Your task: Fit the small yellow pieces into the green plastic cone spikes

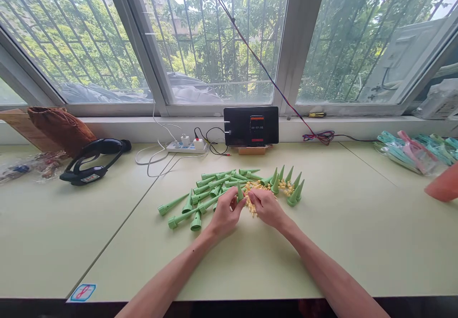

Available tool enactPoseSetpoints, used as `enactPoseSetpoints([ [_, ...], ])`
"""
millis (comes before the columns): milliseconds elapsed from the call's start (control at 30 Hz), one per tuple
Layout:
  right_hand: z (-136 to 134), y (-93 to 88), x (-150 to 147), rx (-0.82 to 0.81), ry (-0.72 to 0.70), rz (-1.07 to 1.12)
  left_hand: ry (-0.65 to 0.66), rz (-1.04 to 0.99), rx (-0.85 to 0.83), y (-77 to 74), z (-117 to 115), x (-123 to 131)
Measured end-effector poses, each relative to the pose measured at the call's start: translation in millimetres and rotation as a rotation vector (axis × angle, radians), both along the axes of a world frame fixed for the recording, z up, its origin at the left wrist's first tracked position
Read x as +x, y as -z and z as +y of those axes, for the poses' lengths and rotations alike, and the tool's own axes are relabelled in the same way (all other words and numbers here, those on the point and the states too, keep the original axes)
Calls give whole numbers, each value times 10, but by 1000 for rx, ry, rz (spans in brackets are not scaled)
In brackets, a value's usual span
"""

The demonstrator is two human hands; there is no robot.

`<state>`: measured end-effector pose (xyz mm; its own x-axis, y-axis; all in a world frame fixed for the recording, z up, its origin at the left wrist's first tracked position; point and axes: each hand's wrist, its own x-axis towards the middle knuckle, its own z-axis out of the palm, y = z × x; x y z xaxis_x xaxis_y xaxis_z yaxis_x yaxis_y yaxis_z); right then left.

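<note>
My left hand (pixel 227 209) is closed round a green plastic watering spike (pixel 240 192), its pointed tip upward. Close beside it, my right hand (pixel 266 205) has its fingers pinched together at the edge of a pile of small yellow pieces (pixel 252 208). Whatever those fingers hold is hidden. Many long green spikes (pixel 181 217) lie jumbled to the left of and behind my left hand. Past my right hand, several green spikes (pixel 294 195) stand point up, with more yellow bits scattered among them.
A tablet with a timer (pixel 232 127) stands at the back. Left of it is a power strip (pixel 186 146) with cables. Black headphones (pixel 95 163) and a brown pouch (pixel 62 129) sit far left. Bagged pastel items (pixel 411 151) and a reddish object (pixel 443 184) are at right.
</note>
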<state>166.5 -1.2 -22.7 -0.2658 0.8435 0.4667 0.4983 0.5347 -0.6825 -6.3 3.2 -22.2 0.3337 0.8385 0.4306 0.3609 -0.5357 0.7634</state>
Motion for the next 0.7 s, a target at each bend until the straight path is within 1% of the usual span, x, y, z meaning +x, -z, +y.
enactPoseSetpoints([
  [200, -8, -15, -6, -29, 12, -10, 16, 15, 9, -1, 1, -4],
  [400, -7, 10, -21, -40, 30, 11, 7, -2, -16, -12, -11, 8],
  [500, -10, 12, -30, -19, 50, 28, 4, -48, -63, -33, -19, 26],
  [600, -26, -13, -39, 2, 72, 53, -6, -106, -145, -59, -25, 47],
  [700, -47, -47, -45, 6, 60, 71, -24, -140, -211, -76, -27, 59],
])
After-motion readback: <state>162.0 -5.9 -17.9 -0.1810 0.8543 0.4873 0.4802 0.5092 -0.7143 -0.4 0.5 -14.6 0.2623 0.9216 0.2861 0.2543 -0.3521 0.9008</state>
